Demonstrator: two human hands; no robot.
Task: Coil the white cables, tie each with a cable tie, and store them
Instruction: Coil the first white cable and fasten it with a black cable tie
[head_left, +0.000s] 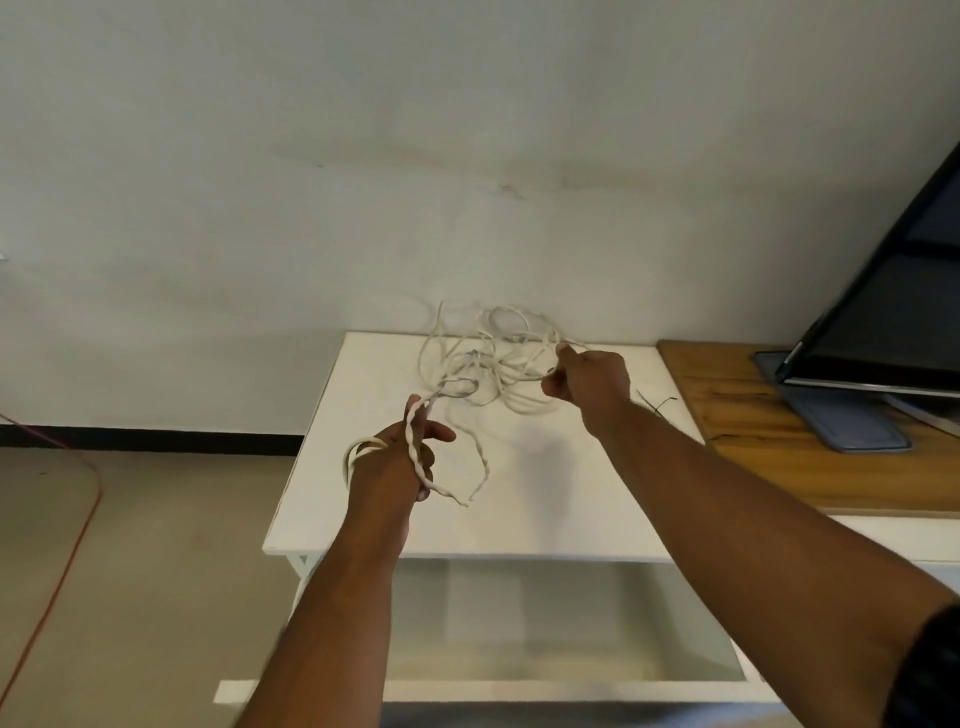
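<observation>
A tangle of white cables (488, 353) lies at the back of the white table (545, 499). My left hand (395, 462) grips a twisted white cable, with a few loops wound round the hand and a loose end (467, 493) trailing onto the table. Farther back and to the right, my right hand (587, 379) pinches a strand of the tangle and holds it just above the tabletop. A thin dark cable tie (657, 402) lies on the table to the right of my right wrist.
A wooden desk (737, 415) adjoins the table on the right and carries a tilted dark monitor (883, 301) on a grey base. A lower shelf (545, 623) sits under the tabletop. An orange cord (67, 519) runs across the floor at left.
</observation>
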